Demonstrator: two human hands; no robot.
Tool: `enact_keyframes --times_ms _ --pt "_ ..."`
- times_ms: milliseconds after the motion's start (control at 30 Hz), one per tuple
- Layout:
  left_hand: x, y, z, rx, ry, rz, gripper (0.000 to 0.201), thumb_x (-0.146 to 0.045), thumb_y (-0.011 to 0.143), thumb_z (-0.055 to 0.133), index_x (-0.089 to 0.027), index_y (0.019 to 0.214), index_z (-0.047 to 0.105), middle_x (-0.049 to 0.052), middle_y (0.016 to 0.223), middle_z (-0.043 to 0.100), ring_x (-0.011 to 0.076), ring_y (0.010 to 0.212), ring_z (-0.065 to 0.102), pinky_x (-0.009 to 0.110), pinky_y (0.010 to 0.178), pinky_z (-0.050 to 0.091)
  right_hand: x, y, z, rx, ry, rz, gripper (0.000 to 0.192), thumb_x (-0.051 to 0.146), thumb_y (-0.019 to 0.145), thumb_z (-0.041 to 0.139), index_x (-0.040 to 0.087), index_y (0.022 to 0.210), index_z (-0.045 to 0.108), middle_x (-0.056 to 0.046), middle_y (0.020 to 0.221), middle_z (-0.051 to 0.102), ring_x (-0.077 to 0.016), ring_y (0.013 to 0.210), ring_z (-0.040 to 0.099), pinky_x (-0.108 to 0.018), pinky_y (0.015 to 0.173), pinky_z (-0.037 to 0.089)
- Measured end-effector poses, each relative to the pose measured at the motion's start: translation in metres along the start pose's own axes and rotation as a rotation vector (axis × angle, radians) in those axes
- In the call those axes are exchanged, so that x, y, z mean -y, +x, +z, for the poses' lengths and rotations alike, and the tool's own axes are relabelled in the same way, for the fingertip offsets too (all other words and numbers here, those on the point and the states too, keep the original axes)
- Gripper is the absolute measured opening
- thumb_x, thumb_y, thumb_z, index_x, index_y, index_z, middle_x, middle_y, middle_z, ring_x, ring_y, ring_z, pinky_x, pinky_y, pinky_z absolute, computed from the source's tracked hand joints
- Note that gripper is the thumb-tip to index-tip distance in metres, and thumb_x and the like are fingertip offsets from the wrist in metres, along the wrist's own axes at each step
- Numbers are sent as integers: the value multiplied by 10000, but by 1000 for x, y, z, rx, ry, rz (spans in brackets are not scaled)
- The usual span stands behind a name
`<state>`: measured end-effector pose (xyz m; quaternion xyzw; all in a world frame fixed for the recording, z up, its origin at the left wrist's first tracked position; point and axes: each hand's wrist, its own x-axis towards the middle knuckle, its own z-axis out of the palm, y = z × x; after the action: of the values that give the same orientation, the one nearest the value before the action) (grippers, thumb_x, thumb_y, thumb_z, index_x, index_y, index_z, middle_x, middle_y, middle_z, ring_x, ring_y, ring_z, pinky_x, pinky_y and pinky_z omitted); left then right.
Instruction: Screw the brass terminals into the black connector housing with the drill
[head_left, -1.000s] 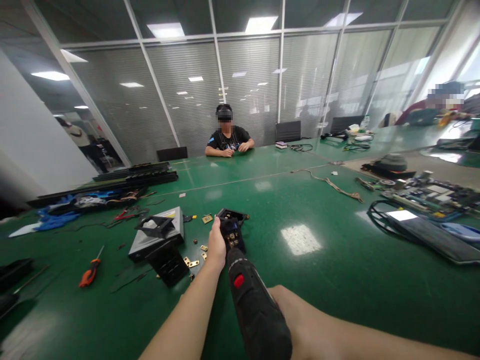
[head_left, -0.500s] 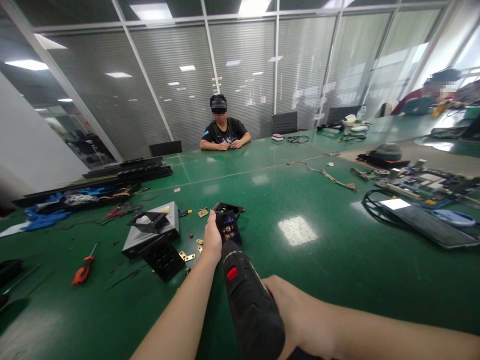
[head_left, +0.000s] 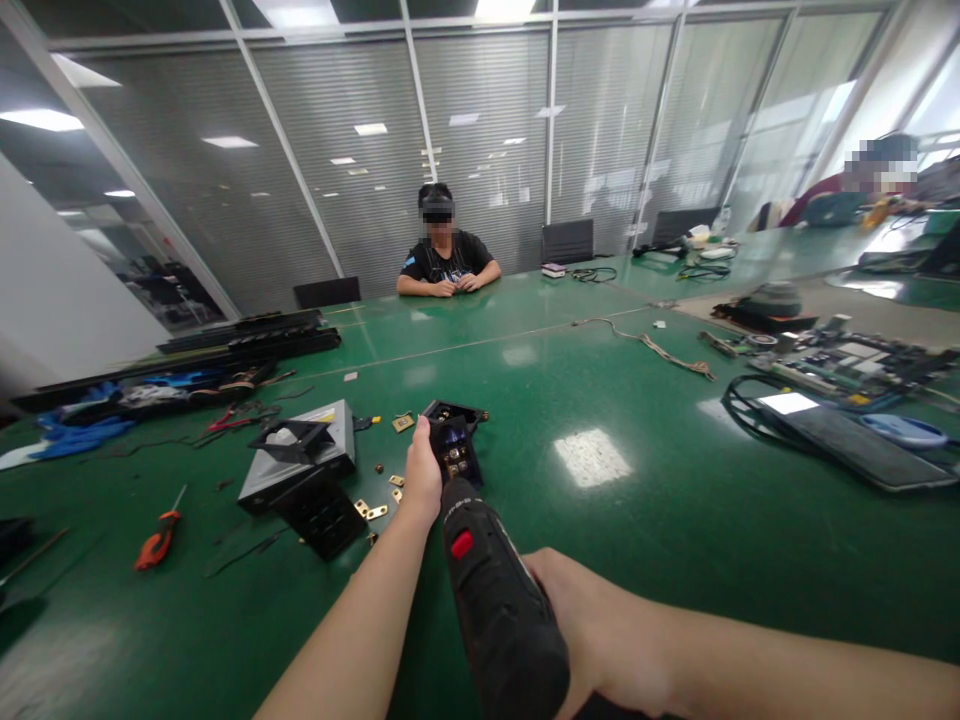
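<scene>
My right hand (head_left: 566, 610) is wrapped round the grip of a black cordless drill (head_left: 499, 600) with a red switch on top. The drill points away from me, its nose at the near edge of a black plastic housing (head_left: 466, 455) with brass fittings inside. My left hand (head_left: 424, 475) grips that housing from its left side, thumb up; the other fingers are hidden. Just behind it lies another black housing (head_left: 474, 413). Small brass plates (head_left: 369, 510) are scattered left of my left wrist, beside a black slotted part (head_left: 322, 515). Whether the bit touches a screw is hidden.
A silver metal box (head_left: 341, 425) with a black frame (head_left: 296, 443) on it stands to the left. Further left are an orange screwdriver (head_left: 159, 540) and blue gloves (head_left: 90, 435). Circuit boards (head_left: 847, 355) and a dark flat device (head_left: 832, 440) lie right. A person (head_left: 448, 255) sits opposite.
The view has shifted slightly, so the table things sit a little further left and higher. Both hands keep their hold on the housing and the drill.
</scene>
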<state>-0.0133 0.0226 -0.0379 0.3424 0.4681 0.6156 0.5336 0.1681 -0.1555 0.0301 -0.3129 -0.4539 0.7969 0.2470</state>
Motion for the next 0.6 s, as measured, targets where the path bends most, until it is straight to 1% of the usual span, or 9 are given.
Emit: enact_keyframes --times_ms 133,200,367,467,600 --pt "0 0 0 -11 -2 -25 623 -708 917 595 -140 1086 785 127 916 799 297 924 777 384 821 616 0 0 0 -52 -70 31 534 142 300 993 115 788 778 25 705 625 -134 680 542 -236 635 508" --pt "-1 0 -1 -3 -5 -34 619 -707 923 583 -143 1084 783 128 929 799 293 910 776 384 811 616 -2 0 -1 -47 -64 22 530 163 311 999 121 788 772 28 695 621 -141 690 552 -238 638 507" --pt "-2 -1 0 10 9 -60 647 -709 936 532 -132 1095 778 123 924 793 271 808 768 357 697 607 -6 1 -5 -38 -74 15 532 161 318 1011 114 785 760 11 741 656 -131 685 560 -205 600 467" --pt "-3 -1 0 -16 6 -68 624 -691 936 532 -129 1064 775 120 921 791 262 798 764 350 704 603 -7 0 -7 -42 -89 15 528 155 341 1013 107 811 777 16 741 658 -113 660 545 -187 573 434" --pt "-3 0 -1 -34 39 -32 610 -696 926 537 -142 1017 775 108 902 785 246 790 757 329 706 586 -6 -1 -9 -32 -102 -12 498 189 345 1017 111 767 764 15 731 660 -115 657 546 -191 568 432"
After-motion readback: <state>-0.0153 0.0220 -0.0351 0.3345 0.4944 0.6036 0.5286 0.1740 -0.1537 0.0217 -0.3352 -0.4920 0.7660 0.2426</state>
